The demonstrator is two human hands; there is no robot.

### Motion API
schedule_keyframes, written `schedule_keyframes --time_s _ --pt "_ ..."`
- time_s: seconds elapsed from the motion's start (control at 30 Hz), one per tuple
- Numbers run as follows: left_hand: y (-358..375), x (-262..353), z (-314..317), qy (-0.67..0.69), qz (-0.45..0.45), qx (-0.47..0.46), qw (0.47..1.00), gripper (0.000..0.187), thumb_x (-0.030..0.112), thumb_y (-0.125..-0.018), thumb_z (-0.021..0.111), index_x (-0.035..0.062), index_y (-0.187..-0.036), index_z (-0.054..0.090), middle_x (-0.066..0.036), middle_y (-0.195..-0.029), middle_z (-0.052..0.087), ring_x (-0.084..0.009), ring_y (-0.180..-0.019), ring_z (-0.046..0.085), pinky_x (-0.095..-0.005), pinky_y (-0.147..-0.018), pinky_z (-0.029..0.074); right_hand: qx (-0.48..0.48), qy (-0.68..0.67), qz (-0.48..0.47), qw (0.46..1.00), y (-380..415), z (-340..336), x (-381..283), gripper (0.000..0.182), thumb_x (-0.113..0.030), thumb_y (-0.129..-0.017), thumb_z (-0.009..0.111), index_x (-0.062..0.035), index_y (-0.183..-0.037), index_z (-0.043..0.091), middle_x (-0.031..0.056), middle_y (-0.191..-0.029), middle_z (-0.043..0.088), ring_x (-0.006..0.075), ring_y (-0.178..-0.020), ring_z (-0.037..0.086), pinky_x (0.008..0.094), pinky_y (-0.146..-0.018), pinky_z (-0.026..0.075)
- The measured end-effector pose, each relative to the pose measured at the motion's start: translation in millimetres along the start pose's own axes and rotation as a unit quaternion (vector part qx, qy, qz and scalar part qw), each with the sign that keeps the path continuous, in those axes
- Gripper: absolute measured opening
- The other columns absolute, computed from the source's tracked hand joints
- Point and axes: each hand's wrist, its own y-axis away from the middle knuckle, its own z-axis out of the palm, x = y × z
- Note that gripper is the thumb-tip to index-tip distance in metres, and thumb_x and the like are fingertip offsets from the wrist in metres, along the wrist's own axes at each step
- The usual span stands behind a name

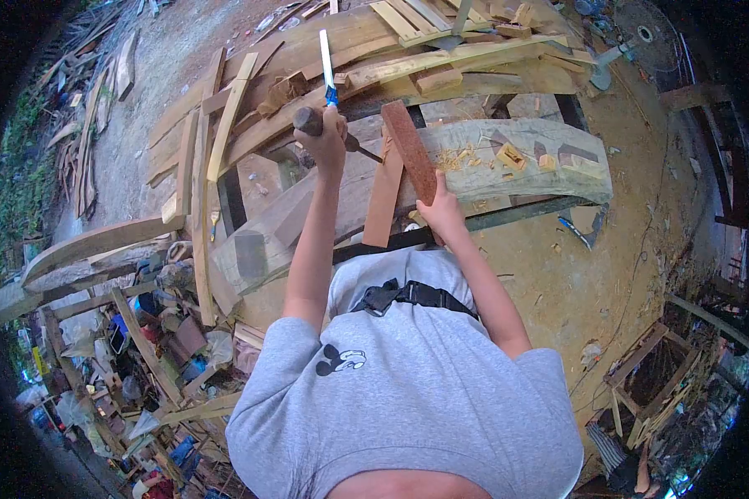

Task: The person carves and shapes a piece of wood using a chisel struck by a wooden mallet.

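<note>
My left hand [326,143] is wrapped around the handle of a chisel [363,150], its rounded dark butt showing beside the thumb. The chisel's tip meets a flat reddish-brown workpiece [383,204] near its upper end. My right hand [443,214] grips the lower end of a thick reddish-brown wooden block [409,148], which leans alongside the workpiece and overlaps its upper edge. Both lie over a wide pale plank [466,158]. Just beyond my left hand is a long pale strip with a blue end [331,93]. Most of my right fingers are hidden beneath the block.
Wood chips and offcuts [509,155] lie on the plank to the right. Long boards [374,73] are stacked ahead. A blue and black tool [574,231] rests at right. A fan [643,35] stands far right; cluttered wooden framing [150,345] fills the lower left.
</note>
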Motion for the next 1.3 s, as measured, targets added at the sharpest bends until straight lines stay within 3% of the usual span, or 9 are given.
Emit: schedule_keyframes --time_s 0.27,0.77,1.07,1.3 --pt "4.3 8.4 9.8 -0.034 0.058 -0.015 0.998 0.018 -0.001 -0.076 0.051 0.0038 -0.063 0.041 -0.001 -0.046 0.041 -0.0078 -0.035 0.040 -0.0204 -0.032 0.028 0.016 -0.011 -0.011 1.000 1.8 -0.9 -1.0 0.077 -0.029 -0.070 0.061 -0.0150 -0.130 0.017 0.0234 -0.090 0.057 0.0380 -0.083 0.057 0.0464 -0.071 0.047" --pt "9.1 4.6 11.9 -0.036 -0.021 -0.003 0.999 0.018 -0.001 -0.075 0.051 0.0051 -0.063 0.040 -0.001 -0.048 0.043 -0.0068 -0.036 0.041 -0.0201 -0.032 0.030 0.023 -0.010 -0.030 0.999 0.3 0.5 2.0 0.079 -0.029 -0.069 0.061 -0.0118 -0.131 0.017 0.0249 -0.087 0.057 0.0387 -0.081 0.057 0.0463 -0.071 0.047" --pt "11.9 1.2 11.6 -0.068 0.038 -0.011 0.997 0.019 0.000 -0.076 0.052 0.0052 -0.061 0.040 -0.001 -0.048 0.044 -0.0066 -0.037 0.042 -0.0198 -0.033 0.031 0.015 -0.010 -0.015 1.000 1.3 -2.0 -0.2 0.079 -0.030 -0.068 0.062 -0.0148 -0.131 0.017 0.0251 -0.089 0.057 0.0388 -0.082 0.057 0.0460 -0.073 0.047" --pt "17.2 7.8 21.2 -0.048 0.028 -0.022 0.998 0.019 0.000 -0.076 0.053 0.0043 -0.060 0.043 0.000 -0.047 0.044 -0.0062 -0.037 0.041 -0.0201 -0.034 0.031 0.004 0.000 -0.007 1.000 1.8 -4.7 -2.1 0.081 -0.031 -0.069 0.062 -0.0151 -0.133 0.014 0.0244 -0.091 0.057 0.0380 -0.084 0.057 0.0456 -0.074 0.046"
